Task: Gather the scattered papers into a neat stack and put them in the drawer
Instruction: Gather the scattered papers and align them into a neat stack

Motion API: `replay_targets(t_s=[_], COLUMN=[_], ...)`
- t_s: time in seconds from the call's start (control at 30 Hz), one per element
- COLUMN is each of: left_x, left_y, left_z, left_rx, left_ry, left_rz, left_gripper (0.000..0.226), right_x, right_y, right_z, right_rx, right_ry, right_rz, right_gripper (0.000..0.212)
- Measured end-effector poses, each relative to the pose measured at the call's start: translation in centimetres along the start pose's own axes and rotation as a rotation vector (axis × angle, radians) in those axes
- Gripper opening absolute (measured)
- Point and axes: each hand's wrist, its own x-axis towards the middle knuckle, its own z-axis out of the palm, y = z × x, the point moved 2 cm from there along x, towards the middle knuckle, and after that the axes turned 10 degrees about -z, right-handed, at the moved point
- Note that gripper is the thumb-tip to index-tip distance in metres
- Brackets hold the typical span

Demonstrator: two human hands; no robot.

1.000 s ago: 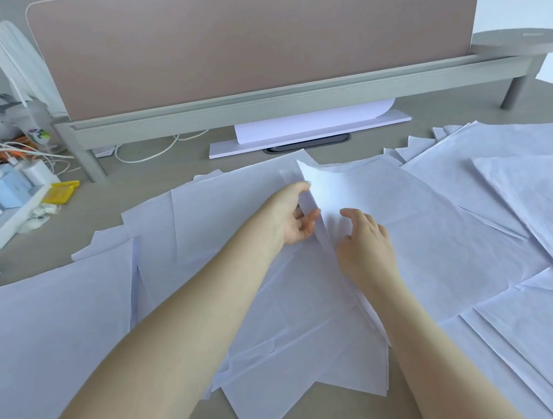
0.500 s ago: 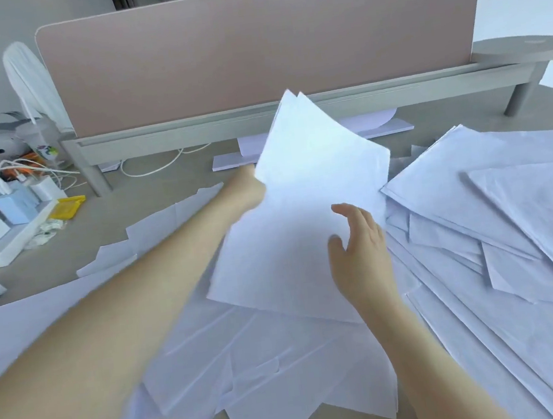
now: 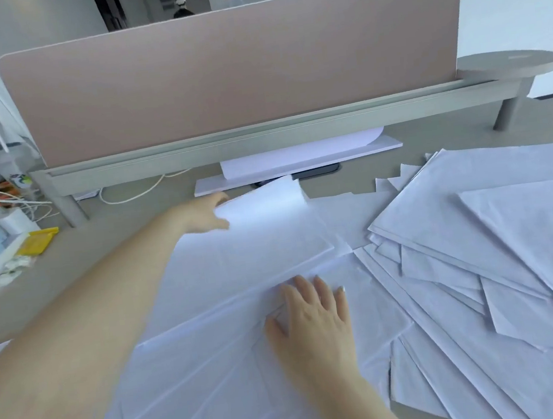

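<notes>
White paper sheets (image 3: 463, 257) lie scattered and overlapping across the grey desk (image 3: 70, 284). My left hand (image 3: 205, 214) reaches far forward and grips the curled far edge of a large sheet (image 3: 249, 257) that lies over the middle pile. My right hand (image 3: 309, 312) rests flat, fingers spread, on the papers near the sheet's closer edge. A thicker pile of papers (image 3: 508, 203) sits at the right. No drawer is in view.
A pink divider screen (image 3: 235, 76) on a grey rail stands across the back of the desk. A white stand holding paper (image 3: 297, 164) sits under it. Chargers, cables and a yellow item (image 3: 36, 242) crowd the left side. Two people stand far behind the screen.
The sheet I held up in the air has come down flat onto the pile. My left hand has moved forward with its far edge; my right hand now presses down on the papers.
</notes>
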Motion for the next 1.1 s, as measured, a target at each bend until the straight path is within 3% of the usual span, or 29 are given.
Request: replay_targets(t_s=[0.07,0.17,0.37,0.5,0.57,0.77,1.0,1.1], left_x=[0.7,2.0,3.0,3.1,2.7,0.6,-0.2,-1.9], left_y=[-0.1,-0.1,0.7,1.2,1.5,0.2,-0.9,-0.7], left_z=[1.5,2.0,1.2,2.0,2.4,2.8,3.3,2.7], left_rx=[0.029,-0.004,0.023,0.029,0.029,0.085,0.056,-0.081], left_ry=[-0.132,-0.168,-0.110,-0.123,-0.110,-0.109,-0.136,-0.191], left_rz=[-0.058,-0.104,-0.092,-0.080,-0.060,-0.140,-0.142,-0.109], left_gripper=[0.083,0.100,0.076,0.049,0.047,0.097,0.086,0.073], right_x=[0.3,0.5,0.5,0.4,0.4,0.2,0.5,0.6], right_y=[0.0,0.0,0.1,0.2,0.4,-0.1,0.3,0.5], right_z=[0.1,0.4,0.5,0.0,-0.4,-1.6,-1.9,-1.9], right_rx=[-0.024,-0.023,-0.026,0.107,0.225,0.442,0.368,0.385], right_ry=[0.103,0.136,0.114,0.060,0.082,0.046,0.066,0.093], right_rz=[0.035,0.047,0.045,-0.015,0.002,0.051,0.136,0.140], right_gripper=[0.044,0.039,0.037,0.073,0.080,0.057,0.045,0.032])
